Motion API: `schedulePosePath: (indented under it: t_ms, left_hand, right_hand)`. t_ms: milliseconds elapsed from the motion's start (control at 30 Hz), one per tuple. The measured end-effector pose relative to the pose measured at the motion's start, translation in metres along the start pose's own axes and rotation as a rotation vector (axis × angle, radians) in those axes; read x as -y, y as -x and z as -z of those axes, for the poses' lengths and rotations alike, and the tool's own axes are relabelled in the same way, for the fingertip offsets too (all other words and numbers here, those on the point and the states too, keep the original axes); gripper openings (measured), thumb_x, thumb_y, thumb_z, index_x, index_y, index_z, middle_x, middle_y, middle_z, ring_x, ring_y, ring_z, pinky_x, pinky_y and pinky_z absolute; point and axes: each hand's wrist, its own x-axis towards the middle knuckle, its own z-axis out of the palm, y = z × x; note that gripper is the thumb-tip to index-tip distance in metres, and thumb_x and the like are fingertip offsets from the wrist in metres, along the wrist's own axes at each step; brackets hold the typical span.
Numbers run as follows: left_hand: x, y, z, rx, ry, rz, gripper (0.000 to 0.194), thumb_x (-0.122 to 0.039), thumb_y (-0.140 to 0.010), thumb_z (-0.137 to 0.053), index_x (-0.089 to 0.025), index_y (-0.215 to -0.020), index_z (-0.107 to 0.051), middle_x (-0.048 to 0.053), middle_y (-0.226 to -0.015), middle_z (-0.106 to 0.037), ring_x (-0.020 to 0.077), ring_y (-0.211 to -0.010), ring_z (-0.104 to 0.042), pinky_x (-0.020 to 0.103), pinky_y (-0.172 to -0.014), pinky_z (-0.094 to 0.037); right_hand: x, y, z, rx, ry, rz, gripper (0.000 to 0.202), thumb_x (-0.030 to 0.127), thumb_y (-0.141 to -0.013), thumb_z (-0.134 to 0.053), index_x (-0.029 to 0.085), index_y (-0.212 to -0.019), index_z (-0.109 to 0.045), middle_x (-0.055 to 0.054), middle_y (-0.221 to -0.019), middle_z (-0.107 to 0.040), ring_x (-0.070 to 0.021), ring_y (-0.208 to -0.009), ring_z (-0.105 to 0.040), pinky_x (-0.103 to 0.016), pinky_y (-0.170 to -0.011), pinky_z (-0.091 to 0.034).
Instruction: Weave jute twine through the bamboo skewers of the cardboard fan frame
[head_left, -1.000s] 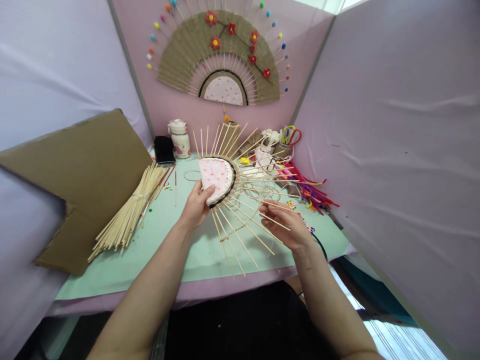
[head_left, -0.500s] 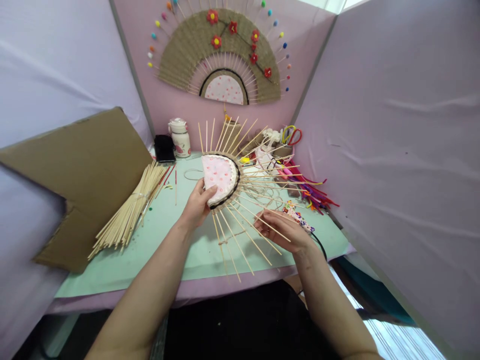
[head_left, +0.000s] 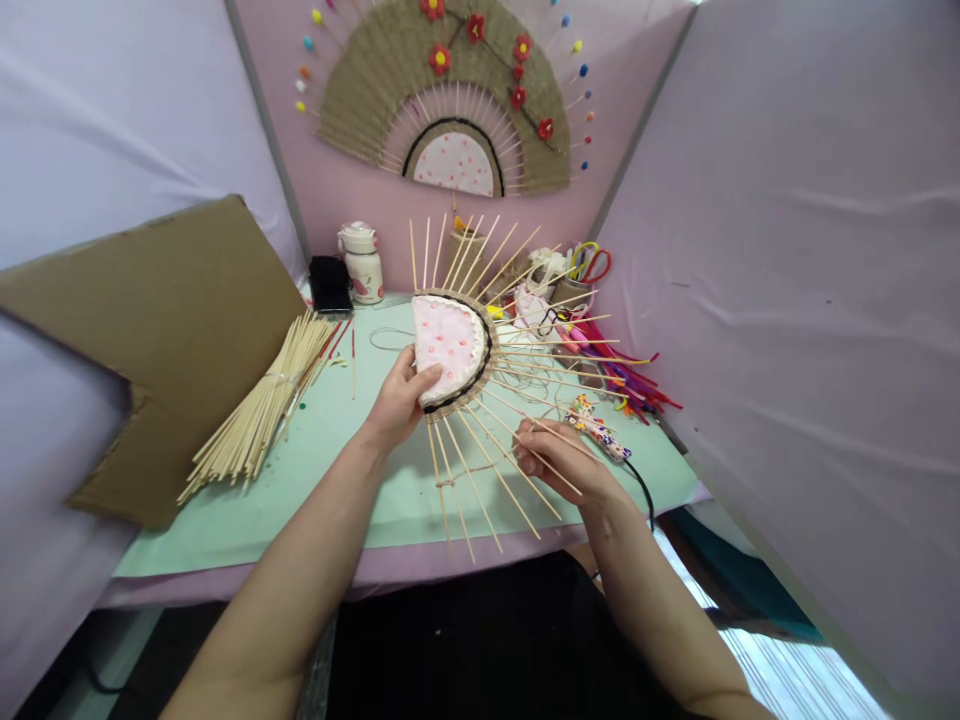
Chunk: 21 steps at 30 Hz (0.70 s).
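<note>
A half-round fan frame [head_left: 450, 345], covered in white cloth with pink dots and edged by a black braid, is held up over the table, its flat side to the left. Thin wooden sticks [head_left: 517, 490] radiate from its curved rim. My left hand [head_left: 401, 400] grips the lower left of the cloth part, thumb on the front. Brown twine [head_left: 472, 470] is looped around the lowest sticks and runs right. Its end goes to my right hand [head_left: 555, 455], whose curled fingers pinch it among the lower right sticks.
A bundle of sticks [head_left: 262, 405] and a folded cardboard sheet [head_left: 172, 330] are at left. Behind stand a white bottle [head_left: 364, 265] and a black pouch [head_left: 330, 285]. Colourful pipe cleaners [head_left: 637, 385] and a patterned glue gun [head_left: 600, 430] with a cord lie right. A finished fan [head_left: 360, 110] hangs behind.
The view has tilted down slightly. The fan frame sits a little farther right and higher in view, still in my left hand. My right hand's fingers have curled in more among the sticks.
</note>
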Motion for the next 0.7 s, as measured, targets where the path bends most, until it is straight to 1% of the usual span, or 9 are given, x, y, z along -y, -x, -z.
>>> schedulePosePath:
  t_ms: [133,233,300,467,533,700]
  left_hand:
    - [-0.0010,0.0010,-0.0009,0.010,-0.009,0.004,0.055,-0.033,-0.066,-0.078,-0.018,-0.111,-0.052,0.010,-0.108,-0.071,0.0239,-0.093,-0.069,0.029,-0.072,-0.054]
    - [-0.0003,0.0011,-0.0003,0.016,-0.016,0.004,0.056,-0.034,-0.066,-0.078,-0.018,-0.112,-0.051,0.010,-0.109,-0.070,0.0244,-0.096,-0.068,0.029,-0.073,-0.054]
    - [0.0006,0.0007,0.0005,0.015,-0.015,-0.003,0.055,-0.033,-0.067,-0.077,-0.018,-0.113,-0.051,0.010,-0.109,-0.070,0.0238,-0.095,-0.068,0.029,-0.073,-0.053]
    - [0.0006,0.0007,0.0009,0.012,-0.014,-0.014,0.053,-0.033,-0.068,-0.077,-0.018,-0.112,-0.052,0.009,-0.108,-0.071,0.0214,-0.089,-0.069,0.028,-0.072,-0.053]
    - [-0.0003,0.0011,0.0002,0.012,-0.020,-0.013,0.054,-0.033,-0.067,-0.077,-0.017,-0.112,-0.052,0.009,-0.108,-0.070,0.0216,-0.090,-0.069,0.028,-0.072,-0.053]
    - [-0.0012,0.0017,-0.0013,0.009,-0.026,0.005,0.057,-0.034,-0.066,-0.078,-0.018,-0.113,-0.052,0.010,-0.110,-0.070,0.0254,-0.097,-0.068,0.032,-0.077,-0.054]
  right_hand:
    - [-0.0017,0.0003,-0.0017,-0.031,-0.003,0.008,0.017,0.023,-0.070,-0.065,0.019,-0.057,-0.056,0.002,-0.056,-0.048,-0.0087,-0.051,-0.040,-0.026,-0.050,-0.028]
    - [-0.0028,0.0004,-0.0012,-0.058,-0.031,-0.003,0.016,0.023,-0.069,-0.066,0.019,-0.058,-0.056,0.003,-0.055,-0.047,-0.0080,-0.050,-0.039,-0.025,-0.051,-0.028]
    - [-0.0031,0.0006,-0.0007,-0.055,-0.042,-0.028,0.017,0.027,-0.070,-0.067,0.019,-0.058,-0.057,0.002,-0.057,-0.047,-0.0082,-0.051,-0.040,-0.025,-0.051,-0.027]
    - [-0.0024,0.0017,0.0002,0.000,-0.077,-0.058,0.026,0.042,-0.068,-0.069,0.017,-0.063,-0.063,-0.001,-0.064,-0.051,-0.0095,-0.057,-0.041,-0.024,-0.050,-0.027]
    - [-0.0022,0.0020,-0.0012,-0.003,-0.095,-0.063,0.025,0.040,-0.067,-0.071,0.017,-0.062,-0.062,-0.001,-0.063,-0.051,-0.0095,-0.056,-0.040,-0.024,-0.049,-0.027]
    - [-0.0047,0.0006,-0.0059,-0.077,-0.077,-0.068,0.016,0.027,-0.066,-0.071,0.020,-0.061,-0.058,0.001,-0.058,-0.048,-0.0097,-0.054,-0.038,-0.025,-0.048,-0.029]
